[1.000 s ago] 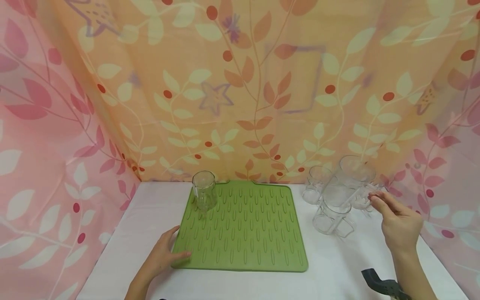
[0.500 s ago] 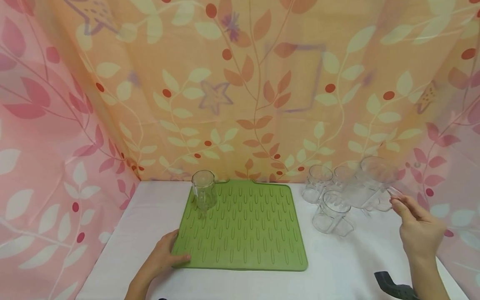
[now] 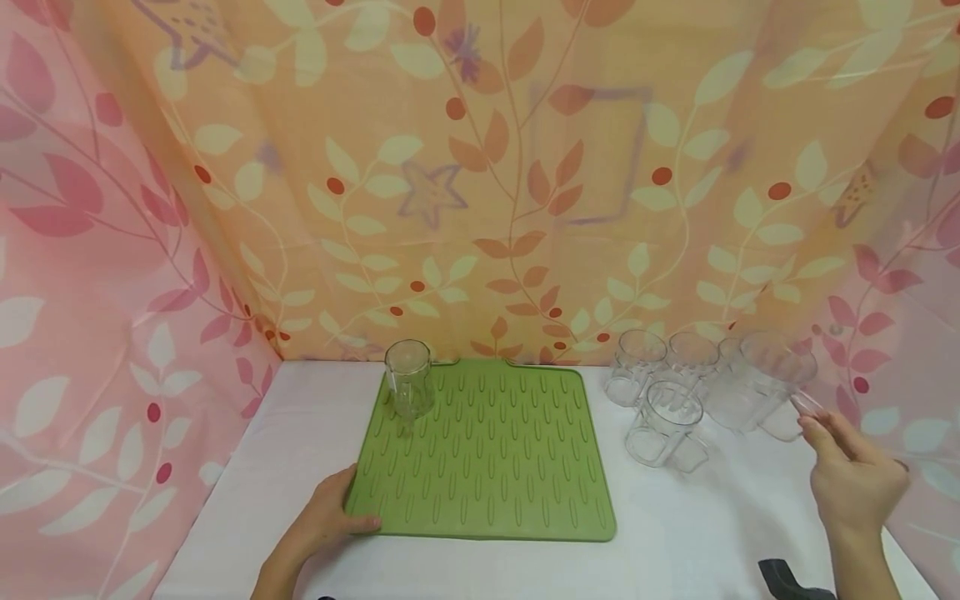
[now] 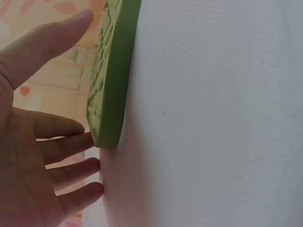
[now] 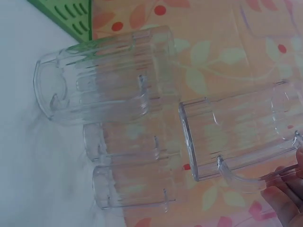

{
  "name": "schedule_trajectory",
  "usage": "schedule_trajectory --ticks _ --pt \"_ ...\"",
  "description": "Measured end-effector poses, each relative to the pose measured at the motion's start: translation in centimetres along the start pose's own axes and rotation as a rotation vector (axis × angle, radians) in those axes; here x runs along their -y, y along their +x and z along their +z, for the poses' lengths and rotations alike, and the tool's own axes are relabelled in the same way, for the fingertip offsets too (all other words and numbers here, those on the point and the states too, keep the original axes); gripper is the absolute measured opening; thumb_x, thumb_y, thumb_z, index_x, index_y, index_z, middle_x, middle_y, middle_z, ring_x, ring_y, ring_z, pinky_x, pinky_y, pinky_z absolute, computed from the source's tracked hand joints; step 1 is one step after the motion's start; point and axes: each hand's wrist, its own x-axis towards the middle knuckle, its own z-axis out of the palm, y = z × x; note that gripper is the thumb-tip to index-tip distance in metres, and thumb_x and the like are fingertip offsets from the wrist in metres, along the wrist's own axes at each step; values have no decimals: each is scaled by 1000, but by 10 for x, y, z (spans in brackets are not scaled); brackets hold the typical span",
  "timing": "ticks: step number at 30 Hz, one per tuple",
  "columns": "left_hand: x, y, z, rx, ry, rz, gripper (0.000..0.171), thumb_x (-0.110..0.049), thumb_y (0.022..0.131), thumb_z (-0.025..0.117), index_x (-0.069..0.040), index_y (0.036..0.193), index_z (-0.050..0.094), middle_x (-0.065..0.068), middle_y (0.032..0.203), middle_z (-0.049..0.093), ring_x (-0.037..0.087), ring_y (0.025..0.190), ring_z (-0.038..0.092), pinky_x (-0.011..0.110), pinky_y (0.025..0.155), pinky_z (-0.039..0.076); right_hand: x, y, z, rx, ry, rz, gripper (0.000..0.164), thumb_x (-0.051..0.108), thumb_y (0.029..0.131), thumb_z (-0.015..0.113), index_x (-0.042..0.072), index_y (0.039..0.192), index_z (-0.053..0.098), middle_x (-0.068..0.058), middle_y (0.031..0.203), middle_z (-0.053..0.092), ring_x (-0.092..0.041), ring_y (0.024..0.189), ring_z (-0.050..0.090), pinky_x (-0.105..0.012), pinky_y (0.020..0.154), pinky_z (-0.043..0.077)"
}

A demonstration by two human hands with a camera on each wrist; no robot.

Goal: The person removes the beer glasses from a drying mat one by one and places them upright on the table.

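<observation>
My right hand point(image 3: 858, 467) grips a clear glass mug point(image 3: 757, 383) by its handle, fingers bent round it at the right of the table. In the right wrist view that mug point(image 5: 236, 137) is clear of the tabletop, beside other clear mugs. One of these, a glass mug point(image 3: 663, 425), stands nearest me; another mug point(image 3: 633, 371) stands behind it. My left hand point(image 3: 322, 512) lies at the near left corner of a green ribbed mat point(image 3: 487, 467), thumb over its top. In the left wrist view the fingers point(image 4: 66, 146) are extended at the mat's edge.
A single glass mug point(image 3: 408, 383) stands on the mat's far left corner. Further clear mugs, among them a mug point(image 3: 692, 362), cluster at the back right. White cloth covers the table point(image 3: 247, 467). Patterned curtains point(image 3: 495, 167) close off the back and sides.
My right hand has carried the held mug to the right and lowered it toward the table, beside the cluster. The left hand has barely shifted at the mat's corner.
</observation>
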Motion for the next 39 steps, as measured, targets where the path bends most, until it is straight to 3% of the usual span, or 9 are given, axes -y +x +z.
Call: schedule_trajectory --ticks 3,7,10,12,16,26,33,35,39 --pt "-1 0 0 5 23 -4 110 -32 64 89 17 143 31 37 143 39 55 134 34 65 110 31 -5 -1 -5 -2 -70 19 34 -5 81 73 9 111 70 35 74 65 17 63 62 1 66 47" --pt "-2 -1 0 11 55 -12 110 -33 64 89 15 144 31 35 144 39 54 135 32 65 111 30 -16 -4 -7 4 -56 44 29 -5 81 73 1 110 69 33 74 66 15 64 63 -1 67 48" --pt "-2 -1 0 11 70 -12 110 -32 63 90 15 144 32 34 144 40 54 135 33 65 111 30 -27 -8 -7 0 -49 23 29 -7 81 72 0 109 69 32 75 67 14 63 64 -2 66 49" --pt "-2 0 0 14 77 -19 110 -32 62 90 15 144 32 34 144 39 53 135 33 65 111 31 -35 -11 -6 -6 -91 -7 29 -7 81 73 -7 109 67 34 74 65 16 62 62 -1 66 48" --pt "-3 0 0 17 87 -31 111 -31 61 91 15 144 32 34 144 39 53 135 33 65 110 31 -48 -17 -4 1 -146 -6 28 -5 82 72 -10 109 67 38 72 62 18 61 60 1 65 47" --pt "-2 1 2 15 111 -36 112 -28 59 92 15 143 33 34 145 38 52 135 33 64 111 31 -73 -25 0 -13 -120 83 25 0 83 73 16 101 73 37 70 62 19 62 59 2 61 46" --pt "-1 2 2 16 120 -31 112 -27 58 93 14 143 33 33 145 39 52 134 34 64 110 32 -85 -29 5 -3 -111 101 28 -1 83 72 24 94 71 37 69 61 19 61 59 2 61 47" --pt "-1 2 2 13 120 -28 112 -28 57 93 14 143 34 33 144 39 52 134 34 64 110 32 -88 -30 6 -4 -106 108 27 -2 83 72 18 100 71 38 69 61 19 62 59 2 62 47" --pt "-1 1 2 6 124 -29 111 -27 58 93 14 143 34 32 144 40 51 134 35 64 109 33 -94 -30 9 -3 -118 100 30 -3 83 71 -7 112 63 40 70 60 21 62 58 2 63 46"
